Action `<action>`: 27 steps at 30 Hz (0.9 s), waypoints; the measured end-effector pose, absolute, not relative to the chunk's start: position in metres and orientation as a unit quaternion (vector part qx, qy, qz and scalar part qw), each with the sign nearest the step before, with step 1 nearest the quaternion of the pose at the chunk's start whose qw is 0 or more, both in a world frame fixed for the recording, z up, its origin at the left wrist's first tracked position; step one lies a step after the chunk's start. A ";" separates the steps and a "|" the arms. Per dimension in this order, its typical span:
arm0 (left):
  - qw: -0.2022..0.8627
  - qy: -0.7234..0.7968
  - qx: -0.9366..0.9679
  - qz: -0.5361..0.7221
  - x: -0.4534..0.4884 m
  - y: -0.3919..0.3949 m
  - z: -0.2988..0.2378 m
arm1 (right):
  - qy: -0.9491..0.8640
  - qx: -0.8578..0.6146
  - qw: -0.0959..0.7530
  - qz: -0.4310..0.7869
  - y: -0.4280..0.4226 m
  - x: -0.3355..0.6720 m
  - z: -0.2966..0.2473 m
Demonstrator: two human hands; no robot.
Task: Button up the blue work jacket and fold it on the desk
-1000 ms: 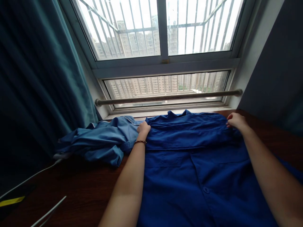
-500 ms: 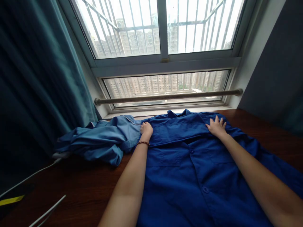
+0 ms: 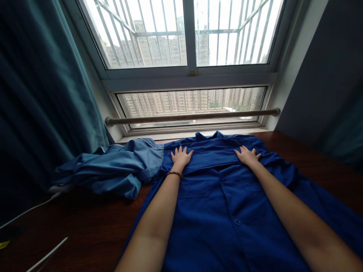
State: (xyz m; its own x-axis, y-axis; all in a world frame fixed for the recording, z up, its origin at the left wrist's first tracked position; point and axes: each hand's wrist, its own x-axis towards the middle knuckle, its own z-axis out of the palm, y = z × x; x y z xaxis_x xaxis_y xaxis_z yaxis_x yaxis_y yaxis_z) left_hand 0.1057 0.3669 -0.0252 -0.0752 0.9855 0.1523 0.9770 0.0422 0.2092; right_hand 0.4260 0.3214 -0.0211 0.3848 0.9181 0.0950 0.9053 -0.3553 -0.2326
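A dark blue button shirt point(image 3: 224, 211) lies spread on a dark wooden table point(image 3: 85, 223), collar toward the window. My left hand point(image 3: 181, 156) rests flat on the shirt's upper left part, fingers spread, a bead bracelet on the wrist. My right hand point(image 3: 247, 155) lies flat on the upper right part near the collar, fingers apart. Both hands hold nothing.
A crumpled lighter blue garment point(image 3: 113, 172) lies left of the shirt. A teal curtain point(image 3: 42, 98) hangs at the left. A metal rail point(image 3: 193, 116) runs along the barred window behind. White cables point(image 3: 45, 257) cross the table's near left corner.
Both hands went from gripping the shirt's shoulders to lying flat with fingers spread. The right hand moved left toward the collar, and the shirt's top now lies smoother.
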 end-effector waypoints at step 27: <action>0.089 0.821 0.498 0.264 0.026 0.396 -0.003 | -0.485 -0.851 0.202 -0.022 0.376 0.536 -0.032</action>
